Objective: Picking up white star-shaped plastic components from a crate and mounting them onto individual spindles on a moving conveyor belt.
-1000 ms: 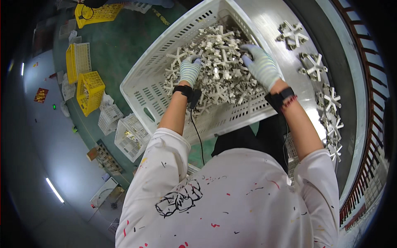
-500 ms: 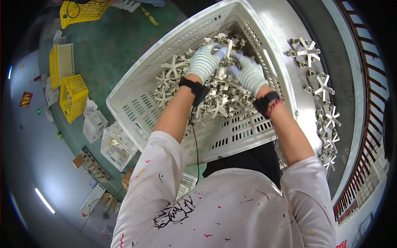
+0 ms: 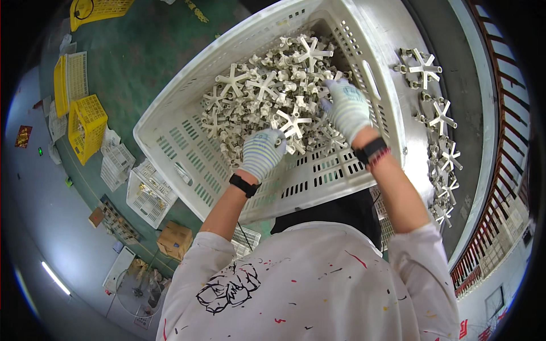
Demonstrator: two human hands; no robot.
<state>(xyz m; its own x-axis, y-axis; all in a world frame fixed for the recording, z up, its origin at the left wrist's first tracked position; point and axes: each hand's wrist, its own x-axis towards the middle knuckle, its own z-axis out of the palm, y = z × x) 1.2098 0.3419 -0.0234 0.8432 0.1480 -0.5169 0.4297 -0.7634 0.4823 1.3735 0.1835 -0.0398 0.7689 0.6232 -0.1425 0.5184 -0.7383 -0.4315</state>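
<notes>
A large white slatted crate (image 3: 187, 165) holds a heap of pale metal parts, many of them star-shaped with several arms. In its near part, my left hand (image 3: 263, 152), in a striped knit glove, is closed with curled fingers at one arm of a star-shaped part (image 3: 293, 124); its fingertips are partly hidden. My right hand (image 3: 348, 108), gloved the same way, is over the right side of the heap. Its thumb and forefinger are apart, and no part shows between them. Another star-shaped part (image 3: 313, 54) lies on top at the far side.
To the right, a metal table (image 3: 418, 122) carries a row of star-shaped parts (image 3: 442, 116) along its outer side. Yellow crates (image 3: 88, 128), white baskets (image 3: 149, 193) and a cardboard box (image 3: 174, 240) stand on the green floor at left. A red-brown railing (image 3: 503, 165) curves along the far right.
My left hand has moved from the heap's middle back toward me, to the near side. My right hand has shifted slightly down and the two hands are farther apart.
</notes>
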